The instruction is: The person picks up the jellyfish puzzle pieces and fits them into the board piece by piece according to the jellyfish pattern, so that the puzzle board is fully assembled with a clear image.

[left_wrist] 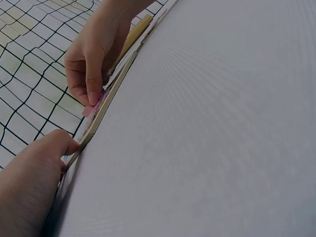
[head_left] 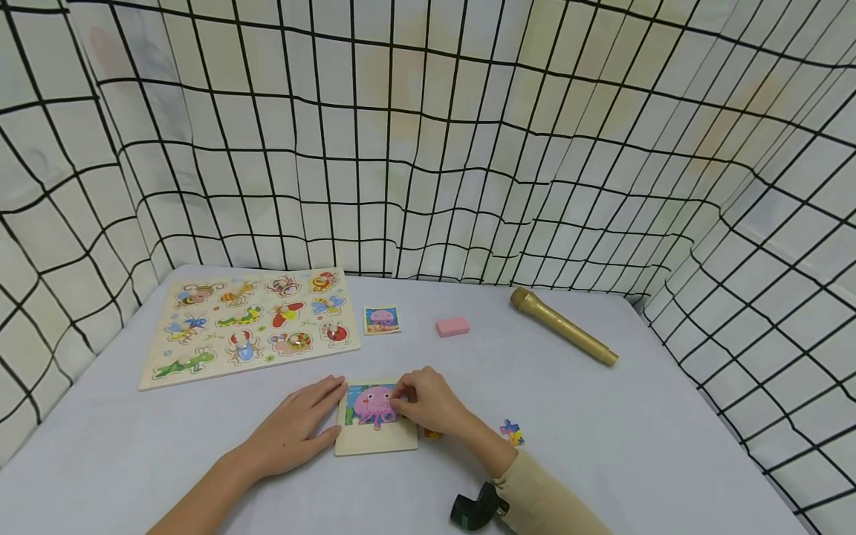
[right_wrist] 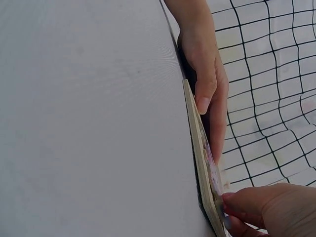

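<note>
A small wooden jigsaw board lies on the table, its upper part filled with a pink jellyfish picture and its lower strip bare wood. Along the board's left edge rests my left hand, fingers extended, with the thumb at the rim in the left wrist view. My right hand pinches a jigsaw piece at the picture's right side, the fingers hiding most of it. One loose jigsaw piece shows partly under the right wrist. Another colourful jigsaw piece lies farther right.
A large wooden insect puzzle lies at the back left. Beside it are a small jellyfish picture card and a pink block. A gold microphone lies at the back right. Black netting surrounds the table; a black device is by the right cuff.
</note>
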Available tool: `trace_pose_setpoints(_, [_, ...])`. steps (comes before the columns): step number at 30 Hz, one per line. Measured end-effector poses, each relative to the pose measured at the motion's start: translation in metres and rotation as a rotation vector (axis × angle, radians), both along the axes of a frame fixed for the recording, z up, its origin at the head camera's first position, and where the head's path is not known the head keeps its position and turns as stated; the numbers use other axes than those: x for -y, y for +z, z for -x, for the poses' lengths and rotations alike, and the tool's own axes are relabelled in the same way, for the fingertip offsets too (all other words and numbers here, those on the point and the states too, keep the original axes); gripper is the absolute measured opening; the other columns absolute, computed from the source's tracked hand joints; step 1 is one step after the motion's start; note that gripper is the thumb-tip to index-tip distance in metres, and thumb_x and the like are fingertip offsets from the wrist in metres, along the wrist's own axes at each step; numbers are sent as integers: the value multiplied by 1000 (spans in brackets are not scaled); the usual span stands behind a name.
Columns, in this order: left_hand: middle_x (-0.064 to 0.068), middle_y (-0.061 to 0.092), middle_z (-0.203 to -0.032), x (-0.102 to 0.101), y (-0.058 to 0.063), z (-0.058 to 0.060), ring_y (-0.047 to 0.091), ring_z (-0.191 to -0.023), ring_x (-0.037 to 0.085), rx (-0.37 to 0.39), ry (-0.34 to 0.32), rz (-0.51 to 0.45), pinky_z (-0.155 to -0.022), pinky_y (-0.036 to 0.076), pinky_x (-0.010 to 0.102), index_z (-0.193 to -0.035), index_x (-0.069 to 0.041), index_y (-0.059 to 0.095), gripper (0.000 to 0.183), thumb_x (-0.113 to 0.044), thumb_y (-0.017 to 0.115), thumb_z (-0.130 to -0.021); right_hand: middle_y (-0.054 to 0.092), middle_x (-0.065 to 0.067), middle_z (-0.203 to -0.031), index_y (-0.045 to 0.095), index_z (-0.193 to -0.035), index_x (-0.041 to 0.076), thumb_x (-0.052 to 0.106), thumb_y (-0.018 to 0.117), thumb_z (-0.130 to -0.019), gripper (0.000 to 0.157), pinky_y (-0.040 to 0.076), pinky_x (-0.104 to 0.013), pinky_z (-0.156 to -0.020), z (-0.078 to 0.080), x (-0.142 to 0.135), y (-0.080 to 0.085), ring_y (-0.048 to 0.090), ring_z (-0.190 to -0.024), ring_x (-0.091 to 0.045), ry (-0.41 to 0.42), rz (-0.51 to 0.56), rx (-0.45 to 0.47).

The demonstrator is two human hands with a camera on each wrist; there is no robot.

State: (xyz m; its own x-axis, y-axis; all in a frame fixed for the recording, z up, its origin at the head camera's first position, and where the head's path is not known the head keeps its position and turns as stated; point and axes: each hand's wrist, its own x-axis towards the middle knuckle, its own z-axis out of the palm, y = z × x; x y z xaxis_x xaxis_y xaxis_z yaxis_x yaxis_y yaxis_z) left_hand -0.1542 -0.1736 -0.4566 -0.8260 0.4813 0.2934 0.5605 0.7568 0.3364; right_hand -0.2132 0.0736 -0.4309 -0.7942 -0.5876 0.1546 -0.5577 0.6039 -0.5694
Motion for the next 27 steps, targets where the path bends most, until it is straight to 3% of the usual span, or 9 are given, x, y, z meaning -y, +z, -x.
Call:
trace_pose_setpoints(16, [10,36,-143,0,0,-1,30,-131,27,10,0,-4,-103,27,46,-137,-2,40,60,-29,59,-87,54,11,-69,66,-79,14,18,71,-80,6,38,-16,-58,2,-1,-3,44,-68,-5,9,16,-8])
trace_pose_setpoints(27, [10,36,-143,0,0,-1,30,-131,28,9,3,-3,-103,28,46,-137,-3,41,59,-29,59,-88,50,11,-79,64,-91,20,40,78,-69,33,33,-19,-64,-1,-1,0,39,-77,-8,5,-119,10])
